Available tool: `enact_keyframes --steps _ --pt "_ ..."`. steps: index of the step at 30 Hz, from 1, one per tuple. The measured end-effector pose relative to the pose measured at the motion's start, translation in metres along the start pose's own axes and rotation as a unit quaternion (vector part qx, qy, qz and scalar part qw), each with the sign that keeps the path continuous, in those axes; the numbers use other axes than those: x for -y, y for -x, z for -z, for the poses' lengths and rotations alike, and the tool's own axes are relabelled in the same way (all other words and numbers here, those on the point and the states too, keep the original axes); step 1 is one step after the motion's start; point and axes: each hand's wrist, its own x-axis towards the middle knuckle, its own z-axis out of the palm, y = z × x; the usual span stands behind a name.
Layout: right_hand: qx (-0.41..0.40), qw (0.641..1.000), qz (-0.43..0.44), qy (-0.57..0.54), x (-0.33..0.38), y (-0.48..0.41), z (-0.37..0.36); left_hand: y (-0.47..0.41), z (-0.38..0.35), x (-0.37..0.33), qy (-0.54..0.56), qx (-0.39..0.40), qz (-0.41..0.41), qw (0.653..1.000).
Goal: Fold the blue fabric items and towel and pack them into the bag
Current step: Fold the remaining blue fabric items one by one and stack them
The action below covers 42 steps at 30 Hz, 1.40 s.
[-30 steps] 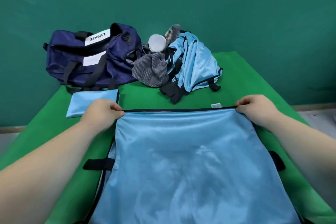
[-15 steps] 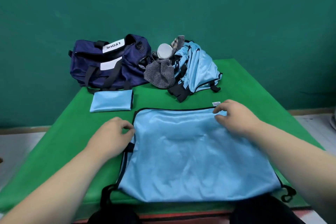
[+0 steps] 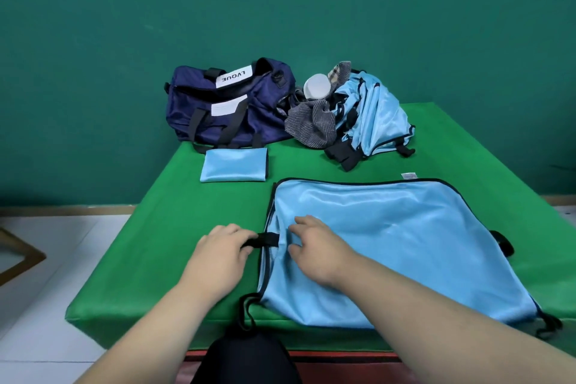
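A large light-blue fabric item (image 3: 405, 246) with black trim lies spread flat on the near part of the green table (image 3: 156, 243). My left hand (image 3: 223, 254) grips the black strap (image 3: 267, 239) at its left edge. My right hand (image 3: 314, 246) rests on the fabric just right of that strap, fingers bent. A small folded blue piece (image 3: 234, 164) lies in front of the navy duffel bag (image 3: 227, 103). A crumpled blue fabric item (image 3: 372, 117) and a grey striped towel (image 3: 311, 123) are heaped at the back.
A white round lid or cup (image 3: 317, 87) sits atop the heap between bag and blue pile. A dark object (image 3: 246, 358) lies below the table's near edge. White floor and a wooden frame (image 3: 21, 254) are to the left; a teal wall stands behind.
Both hands left the far corners of the blue fabric and came to its left edge. My left hand took hold of the black side strap; my right hand crossed over from the right.
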Motion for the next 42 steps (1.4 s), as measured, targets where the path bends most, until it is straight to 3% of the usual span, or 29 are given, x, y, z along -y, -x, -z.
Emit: enact_keyframes --steps 6,13,20,25,29,33,42 --pt "-0.004 0.996 0.022 0.083 -0.006 0.006 -0.032 -0.003 -0.012 0.021 -0.008 -0.048 -0.059 0.997" --pt "0.031 0.989 0.028 0.141 -0.004 0.006 -0.035 -0.013 -0.002 0.056 -0.106 -0.055 -0.124 0.985" --pt "0.035 0.986 0.023 0.162 -0.001 0.006 -0.033 -0.007 -0.001 0.069 -0.032 -0.048 -0.046 0.997" --pt "0.031 0.986 0.024 0.164 0.000 0.006 -0.035 -0.005 -0.002 0.039 0.095 -0.045 0.079 0.991" --pt "0.026 0.986 0.022 0.164 0.000 0.006 -0.036 -0.013 -0.007 0.032 0.020 0.004 0.054 0.998" --pt "0.026 0.986 0.022 0.165 0.000 0.006 -0.035 -0.019 -0.007 0.034 0.035 0.017 0.043 0.998" --pt "0.045 0.985 0.027 0.167 -0.001 0.006 -0.035 -0.021 -0.005 0.060 -0.004 -0.022 0.053 0.998"
